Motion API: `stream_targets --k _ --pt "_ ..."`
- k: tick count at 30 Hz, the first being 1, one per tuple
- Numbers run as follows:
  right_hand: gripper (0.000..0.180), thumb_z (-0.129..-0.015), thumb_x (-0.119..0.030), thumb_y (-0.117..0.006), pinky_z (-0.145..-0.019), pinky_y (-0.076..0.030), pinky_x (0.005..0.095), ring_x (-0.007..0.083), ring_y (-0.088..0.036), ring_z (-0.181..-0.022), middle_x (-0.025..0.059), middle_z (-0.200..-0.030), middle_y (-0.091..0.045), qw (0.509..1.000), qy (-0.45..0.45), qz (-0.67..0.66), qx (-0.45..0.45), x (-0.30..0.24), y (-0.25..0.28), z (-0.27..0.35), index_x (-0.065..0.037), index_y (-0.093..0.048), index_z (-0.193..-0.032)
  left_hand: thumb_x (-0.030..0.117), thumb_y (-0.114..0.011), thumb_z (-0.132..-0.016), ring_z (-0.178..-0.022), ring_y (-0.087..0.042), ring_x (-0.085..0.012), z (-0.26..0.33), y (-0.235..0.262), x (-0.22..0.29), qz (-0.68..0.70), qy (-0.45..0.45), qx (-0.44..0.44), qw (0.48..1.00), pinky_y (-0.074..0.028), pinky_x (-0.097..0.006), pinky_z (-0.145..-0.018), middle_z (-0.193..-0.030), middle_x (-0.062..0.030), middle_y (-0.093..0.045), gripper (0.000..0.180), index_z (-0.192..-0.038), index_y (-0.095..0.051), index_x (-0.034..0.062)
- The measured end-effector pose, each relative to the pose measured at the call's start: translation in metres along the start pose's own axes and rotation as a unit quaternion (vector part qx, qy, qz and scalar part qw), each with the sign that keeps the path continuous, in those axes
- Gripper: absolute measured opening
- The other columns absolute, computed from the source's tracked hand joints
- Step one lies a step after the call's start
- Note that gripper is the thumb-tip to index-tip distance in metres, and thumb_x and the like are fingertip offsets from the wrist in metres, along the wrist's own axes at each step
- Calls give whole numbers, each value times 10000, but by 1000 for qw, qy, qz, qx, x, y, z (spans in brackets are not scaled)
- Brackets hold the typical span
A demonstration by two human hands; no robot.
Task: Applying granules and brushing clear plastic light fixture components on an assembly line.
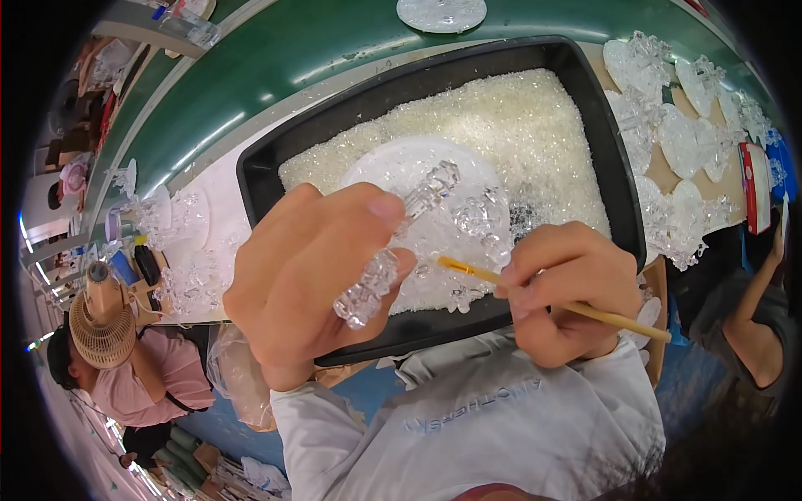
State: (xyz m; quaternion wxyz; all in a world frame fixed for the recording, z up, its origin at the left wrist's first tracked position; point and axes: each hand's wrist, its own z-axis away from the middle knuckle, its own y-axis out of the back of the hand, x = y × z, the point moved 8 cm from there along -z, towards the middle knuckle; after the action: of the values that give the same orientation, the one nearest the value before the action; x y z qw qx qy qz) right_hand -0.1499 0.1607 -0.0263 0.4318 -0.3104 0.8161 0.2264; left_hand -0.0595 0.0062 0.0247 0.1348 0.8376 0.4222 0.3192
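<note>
Clear piece (432,190): we see this knobbly, see-through stem in the left hand (292,267), slanting above the tray (619,175), one end above the fingers and one below.
Left hand: we find it closed on the clear piece, thumb and fingers clamped about its middle.
Brush (478,272): we see its orange-yellow tip pointing left toward the clear piece; we cannot tell whether they touch.
Right hand: we see its fingers pinched together on the brush, whose pale handle runs out past it to the right.
White plate (393,157): we see it round and pale behind both hands, with clear ornaments (478,215) on its right part; we cannot tell whether the clear piece joins it.
Tray: we see a black, four-sided one holding glittering granules (518,113) around the plate.
Bench (230,179): we spot more decorated discs (685,140) right of the tray, and others (190,219) to its left.
Green surface (334,50): we see it beyond the tray, carrying a pale disc (441,13).
Farther left: we notice a fan (102,332) beside a person in pink (154,380).
</note>
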Motion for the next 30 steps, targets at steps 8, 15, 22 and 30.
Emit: stream_targets --k 8,15,22,30 --pt "234 -588 85 -651 -516 -506 266 199 -627 -581 143 -800 -655 999 36 -15 -14 -2 -5 -3 -15 -658 -799 -14 -795 -683 -538 -535 -215 -2 -3 5 -3 -11 -28 1000 -371 -292 -455 -832 -206 -674 427 -1076 -630 -36" --pt "187 -609 62 -630 -497 -480 270 196 -589 -559 128 -768 -628 997 59 -38 16 -5 6 1 -28 -622 -772 -20 -757 -717 -527 -526 -232 1 -1 3 -19 -32 -8 999 -399 -307 -473 -819 -200 -677 364 -1058 -630 -33" --pt "173 -617 48 -622 -484 -466 274 192 -575 -551 146 -761 -623 998 53 -20 26 -1 9 2 -13 -621 -779 -5 -706 -795 -544 -529 -251 11 3 -5 -5 24 15 1000 -434 -314 -507 -834 -217 -678 277 -1053 -620 -59" --pt "202 -589 36 -636 -440 -442 280 195 -556 -505 161 -750 -621 993 110 -30 32 -6 10 2 16 -630 -790 13 -679 -840 -528 -511 -238 11 4 -8 20 16 -3 1000 -412 -315 -488 -836 -224 -676 259 -1068 -606 -86"
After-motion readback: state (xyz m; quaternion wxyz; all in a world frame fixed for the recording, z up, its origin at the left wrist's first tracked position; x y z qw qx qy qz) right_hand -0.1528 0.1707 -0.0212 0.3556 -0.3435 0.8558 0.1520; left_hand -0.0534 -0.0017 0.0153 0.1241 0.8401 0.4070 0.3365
